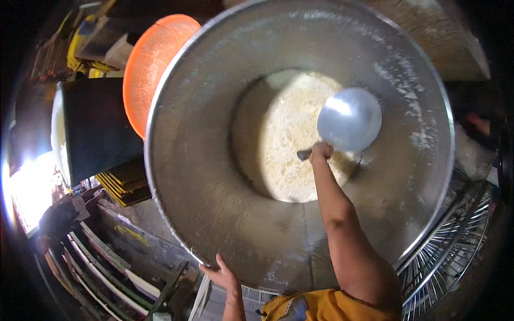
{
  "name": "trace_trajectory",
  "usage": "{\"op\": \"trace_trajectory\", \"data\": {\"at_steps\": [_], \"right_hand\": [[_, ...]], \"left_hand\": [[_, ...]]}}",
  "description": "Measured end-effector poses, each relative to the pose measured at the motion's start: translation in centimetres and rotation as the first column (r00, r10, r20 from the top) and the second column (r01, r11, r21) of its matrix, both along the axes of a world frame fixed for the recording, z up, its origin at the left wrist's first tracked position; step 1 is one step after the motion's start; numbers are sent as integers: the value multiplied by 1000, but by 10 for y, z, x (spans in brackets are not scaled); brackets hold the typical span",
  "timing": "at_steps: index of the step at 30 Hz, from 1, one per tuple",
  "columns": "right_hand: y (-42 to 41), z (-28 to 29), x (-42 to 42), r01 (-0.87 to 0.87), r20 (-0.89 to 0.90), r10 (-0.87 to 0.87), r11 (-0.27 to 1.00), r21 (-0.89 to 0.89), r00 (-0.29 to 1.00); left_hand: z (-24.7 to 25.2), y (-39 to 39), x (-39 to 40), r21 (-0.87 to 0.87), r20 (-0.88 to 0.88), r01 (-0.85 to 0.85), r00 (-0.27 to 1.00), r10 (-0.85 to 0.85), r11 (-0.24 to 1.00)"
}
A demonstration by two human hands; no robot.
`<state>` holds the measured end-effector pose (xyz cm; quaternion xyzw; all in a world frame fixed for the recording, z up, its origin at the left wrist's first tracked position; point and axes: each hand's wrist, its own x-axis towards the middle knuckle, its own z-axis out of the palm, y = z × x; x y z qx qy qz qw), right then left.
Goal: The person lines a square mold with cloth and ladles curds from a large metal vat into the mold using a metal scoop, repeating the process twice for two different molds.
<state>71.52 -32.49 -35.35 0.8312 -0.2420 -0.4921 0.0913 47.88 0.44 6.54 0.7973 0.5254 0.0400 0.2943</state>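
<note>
A deep, wide metal vat (192,168) fills the middle of the view. Pale, curd-like or floury material (293,140) covers its bottom, partly in shadow. My right hand (321,152) reaches down inside and grips the short dark handle of a round, shiny metal scoop (350,118). The scoop's rounded face is turned up towards me, above the right side of the pale material; whether anything lies under it is hidden. At the near left, my left hand (223,275) rests on the vat's rim, thumb apart from the fingers.
An orange plastic basin or sieve (156,68) adjoins the vat's upper left rim. Beyond it stands a dark drum (102,124) above yellow-edged boards (116,188). A metal wire fan guard (445,248) is close on the right. Long wooden strips (108,269) lie at lower left.
</note>
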Motion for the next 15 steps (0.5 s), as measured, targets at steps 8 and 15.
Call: {"op": "trace_trajectory", "data": {"at_steps": [8,15], "right_hand": [[104,-71,45,356,549,-661,744,566,512],[110,-134,-9,210,248,-654,539,816,715]], "left_hand": [[7,-13,-16,214,-101,-99,987,123,972],[14,32,-83,185,-165,-63,982,94,981]]}}
